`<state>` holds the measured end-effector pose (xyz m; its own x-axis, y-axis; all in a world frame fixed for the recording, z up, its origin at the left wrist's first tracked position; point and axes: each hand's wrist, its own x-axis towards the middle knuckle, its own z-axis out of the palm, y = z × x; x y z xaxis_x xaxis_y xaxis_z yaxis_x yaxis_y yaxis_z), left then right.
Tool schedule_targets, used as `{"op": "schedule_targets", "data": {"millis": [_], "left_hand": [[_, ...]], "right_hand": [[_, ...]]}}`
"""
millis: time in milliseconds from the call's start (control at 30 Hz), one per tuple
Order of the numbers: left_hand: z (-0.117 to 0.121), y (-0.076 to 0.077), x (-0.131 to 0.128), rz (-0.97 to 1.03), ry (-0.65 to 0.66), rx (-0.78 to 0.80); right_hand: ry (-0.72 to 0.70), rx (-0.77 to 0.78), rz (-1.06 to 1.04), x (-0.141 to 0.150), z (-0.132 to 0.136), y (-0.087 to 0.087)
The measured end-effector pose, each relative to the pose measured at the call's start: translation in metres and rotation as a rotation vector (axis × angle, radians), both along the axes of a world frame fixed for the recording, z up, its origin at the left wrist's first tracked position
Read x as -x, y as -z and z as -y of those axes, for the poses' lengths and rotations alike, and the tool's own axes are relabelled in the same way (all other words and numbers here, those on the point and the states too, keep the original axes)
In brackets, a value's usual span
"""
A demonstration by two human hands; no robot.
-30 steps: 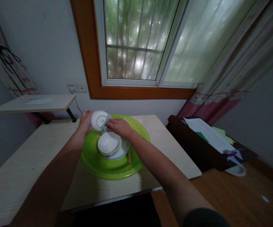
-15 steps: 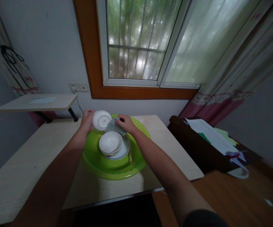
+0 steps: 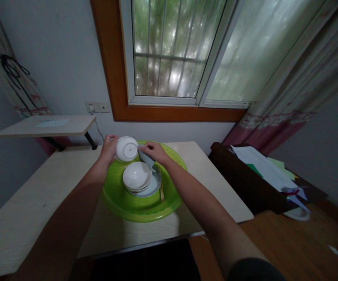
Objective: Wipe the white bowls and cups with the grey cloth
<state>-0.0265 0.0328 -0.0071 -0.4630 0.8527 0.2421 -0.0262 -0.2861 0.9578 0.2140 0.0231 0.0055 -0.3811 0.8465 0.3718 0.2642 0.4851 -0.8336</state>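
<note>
My left hand point(image 3: 109, 148) grips the rim of a small white dish point(image 3: 127, 149), which is tilted so that its underside with a foot ring and a small red mark faces me. A grey-green cloth point(image 3: 147, 159) hangs from my right hand point(image 3: 154, 151), whose fingers are pinched on it beside the dish's right edge. Below them, white bowls point(image 3: 137, 175) stand stacked on a white plate point(image 3: 154, 186) in a wide green basin point(image 3: 141, 214). Chopsticks point(image 3: 161, 189) lie to the right of the plate, partly hidden by my right forearm.
The basin rests on a pale wooden table point(image 3: 215, 187). A raised shelf point(image 3: 48, 127) on black legs stands at the table's back left. Beyond the right edge is a dark brown piece of furniture point(image 3: 245, 183) with papers point(image 3: 262, 168) on it. A window point(image 3: 171, 58) is behind.
My right hand has shifted slightly, and the cloth, spread against the dish before, now hangs narrower at the dish's right edge. The dish has barely moved.
</note>
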Motion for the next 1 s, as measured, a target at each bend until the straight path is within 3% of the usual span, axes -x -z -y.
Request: {"op": "schedule_targets", "data": {"millis": [233, 433, 600, 833, 1000], "left_hand": [[0.0, 0.0, 0.0, -0.025, -0.027, 0.014], [0.0, 0.0, 0.001, 0.011, 0.001, -0.008], [0.007, -0.006, -0.002, 0.1, 0.019, -0.005], [0.01, -0.009, -0.005, 0.109, 0.025, -0.038], [0.008, -0.01, -0.003, 0.138, -0.053, -0.026]], "right_hand": [[-0.12, -0.127, 0.119, 0.011, 0.011, -0.001], [-0.211, -0.568, 0.355, 0.017, 0.019, -0.003], [-0.141, -0.809, 0.621, 0.02, 0.028, -0.008], [0.112, -0.789, 0.846, 0.02, 0.039, -0.021], [0.131, -0.733, 0.886, 0.015, 0.043, -0.029]]}}
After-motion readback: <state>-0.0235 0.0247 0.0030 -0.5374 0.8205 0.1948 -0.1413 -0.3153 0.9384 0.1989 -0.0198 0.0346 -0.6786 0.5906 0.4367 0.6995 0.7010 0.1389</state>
